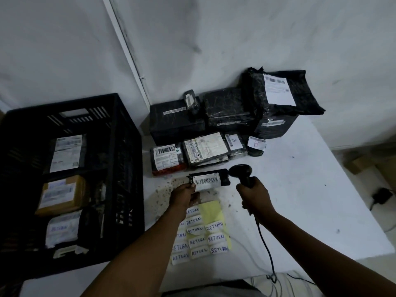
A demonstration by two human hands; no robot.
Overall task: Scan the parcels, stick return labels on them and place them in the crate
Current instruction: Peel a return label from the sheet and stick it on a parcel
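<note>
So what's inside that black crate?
The black plastic crate holds three labelled parcels: a dark one, a brown box and a pale one marked RETURN. Anything beneath them is hidden.

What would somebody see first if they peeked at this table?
Probably the two hands in the middle: the left hand holds up a small black parcel with a barcode, and the right hand aims a black barcode scanner at it. Next, the yellow sheet of RETURN labels just below them, and the big black crate on the left with labelled parcels inside.
</note>
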